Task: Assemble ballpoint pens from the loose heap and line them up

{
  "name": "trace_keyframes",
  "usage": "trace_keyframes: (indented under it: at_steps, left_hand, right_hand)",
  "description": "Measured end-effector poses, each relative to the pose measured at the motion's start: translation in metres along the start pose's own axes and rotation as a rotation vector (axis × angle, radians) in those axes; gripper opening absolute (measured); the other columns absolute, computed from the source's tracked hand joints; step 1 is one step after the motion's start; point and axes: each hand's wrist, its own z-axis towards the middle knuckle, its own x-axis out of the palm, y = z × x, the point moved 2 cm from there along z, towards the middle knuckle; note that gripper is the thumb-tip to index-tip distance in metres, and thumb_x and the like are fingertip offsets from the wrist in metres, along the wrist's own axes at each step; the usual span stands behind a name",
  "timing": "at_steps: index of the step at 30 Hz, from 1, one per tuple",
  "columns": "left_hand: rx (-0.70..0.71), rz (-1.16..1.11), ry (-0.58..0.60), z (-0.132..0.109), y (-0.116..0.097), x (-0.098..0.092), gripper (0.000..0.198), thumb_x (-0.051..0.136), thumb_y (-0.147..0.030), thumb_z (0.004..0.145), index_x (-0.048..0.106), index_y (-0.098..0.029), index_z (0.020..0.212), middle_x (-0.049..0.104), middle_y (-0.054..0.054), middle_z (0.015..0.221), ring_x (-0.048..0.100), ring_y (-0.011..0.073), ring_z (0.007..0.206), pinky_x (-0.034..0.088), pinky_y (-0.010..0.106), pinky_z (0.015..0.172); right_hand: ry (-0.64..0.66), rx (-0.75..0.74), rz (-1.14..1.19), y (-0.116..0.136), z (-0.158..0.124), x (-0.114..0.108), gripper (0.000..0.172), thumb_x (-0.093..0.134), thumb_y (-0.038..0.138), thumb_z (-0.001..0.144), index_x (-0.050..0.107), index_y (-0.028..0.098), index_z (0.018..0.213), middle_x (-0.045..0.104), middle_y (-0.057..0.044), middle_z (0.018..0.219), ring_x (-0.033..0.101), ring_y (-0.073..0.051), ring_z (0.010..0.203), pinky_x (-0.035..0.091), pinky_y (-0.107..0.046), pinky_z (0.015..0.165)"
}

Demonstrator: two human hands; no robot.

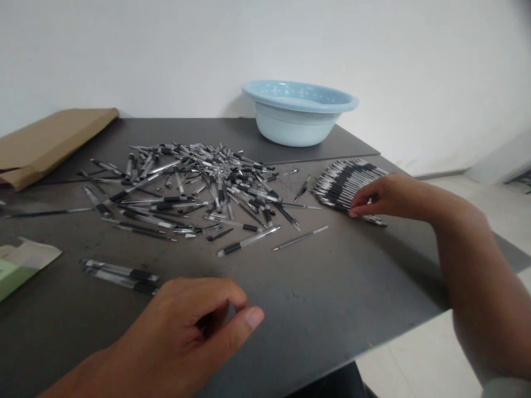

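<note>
My right hand (384, 196) is at the near end of a tidy row of pens (342, 179) laid side by side. Its thumb and fingers close on the nearest pen (375, 220), whose end sticks out past them. Closer to me, my left hand (203, 326) hovers over the table with fingers curled and thumb near the index finger; nothing shows in it. Two capped-looking pens with black grips (120, 272) lie beside its knuckles. A large loose heap of clear pens and black parts (215, 177) spreads over the middle. A single thin refill (301, 237) lies between heap and row.
A light blue basin (296, 124) stands at the back right by the wall. Brown cardboard packaging (58, 135) lies at the back left, and a green and cream packet (22, 265) at the left edge. The dark table (315, 309) ends at the right, above a pale floor.
</note>
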Motion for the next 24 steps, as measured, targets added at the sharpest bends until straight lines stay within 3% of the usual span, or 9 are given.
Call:
trace_keyframes:
  at_steps: [5, 8, 10, 14, 19, 22, 24]
  left_hand:
    - [0.129, 0.039, -0.043, 0.002, 0.005, -0.008, 0.042, 0.059, -0.033, 0.105, 0.053, -0.020, 0.065, 0.045, -0.008, 0.053, 0.044, 0.0066, 0.045, 0.029, 0.022, 0.047]
    - [0.207, 0.090, -0.105, 0.006, 0.008, -0.018, 0.042, 0.055, -0.024, 0.104, 0.044, -0.020, 0.064, 0.037, -0.009, 0.054, 0.039, 0.0057, 0.045, 0.026, 0.022, 0.047]
    - [0.226, 0.136, -0.175, 0.010, 0.011, -0.026, 0.042, 0.054, -0.020, 0.103, 0.041, -0.020, 0.064, 0.034, -0.009, 0.055, 0.037, 0.0053, 0.045, 0.026, 0.022, 0.047]
    - [0.192, 0.258, -0.353, 0.016, 0.019, -0.037, 0.042, 0.054, -0.019, 0.100, 0.041, -0.020, 0.061, 0.033, -0.009, 0.053, 0.036, 0.0051, 0.043, 0.025, 0.022, 0.047]
    - [0.101, 0.338, -0.467, 0.022, 0.030, -0.046, 0.042, 0.053, -0.022, 0.097, 0.039, -0.020, 0.058, 0.032, -0.009, 0.050, 0.036, 0.0061, 0.042, 0.024, 0.023, 0.046]
    - [0.070, 0.340, -0.499, 0.025, 0.033, -0.049, 0.041, 0.052, -0.024, 0.096, 0.037, -0.021, 0.058, 0.032, -0.008, 0.050, 0.038, 0.0070, 0.042, 0.025, 0.024, 0.048]
    - [0.063, 0.342, -0.519, 0.027, 0.036, -0.051, 0.041, 0.052, -0.025, 0.096, 0.036, -0.021, 0.058, 0.032, -0.008, 0.050, 0.038, 0.0077, 0.043, 0.025, 0.025, 0.049]
  right_hand:
    - [-0.054, -0.007, 0.015, -0.001, 0.001, 0.001, 0.039, 0.081, 0.072, 0.080, 0.087, 0.034, 0.087, 0.080, -0.005, 0.078, 0.070, -0.027, 0.067, 0.050, -0.042, 0.066]
    - [-0.253, -0.074, 0.082, 0.021, -0.003, 0.000, 0.050, 0.079, 0.079, 0.079, 0.084, 0.029, 0.080, 0.073, -0.005, 0.067, 0.062, -0.023, 0.058, 0.045, -0.040, 0.059]
    - [-0.364, -0.242, 0.185, 0.046, -0.006, 0.002, 0.047, 0.078, 0.075, 0.084, 0.083, 0.028, 0.079, 0.073, -0.005, 0.069, 0.061, -0.022, 0.059, 0.043, -0.038, 0.056]
    - [-0.379, -0.490, 0.275, 0.087, -0.004, 0.019, 0.026, 0.080, 0.056, 0.093, 0.087, 0.032, 0.096, 0.077, -0.006, 0.091, 0.070, -0.023, 0.076, 0.051, -0.036, 0.059]
    - [-0.485, -0.506, 0.190, 0.093, 0.010, 0.038, 0.029, 0.072, 0.048, 0.101, 0.086, 0.029, 0.119, 0.072, -0.005, 0.092, 0.064, -0.015, 0.066, 0.046, -0.030, 0.055]
    - [-0.542, -0.498, 0.106, 0.097, 0.017, 0.036, 0.031, 0.070, 0.046, 0.103, 0.086, 0.026, 0.120, 0.072, -0.005, 0.092, 0.064, -0.014, 0.067, 0.047, -0.030, 0.059]
    - [-0.515, -0.487, 0.050, 0.107, 0.023, 0.029, 0.032, 0.069, 0.047, 0.104, 0.086, 0.026, 0.120, 0.074, -0.005, 0.096, 0.065, -0.015, 0.069, 0.049, -0.031, 0.063]
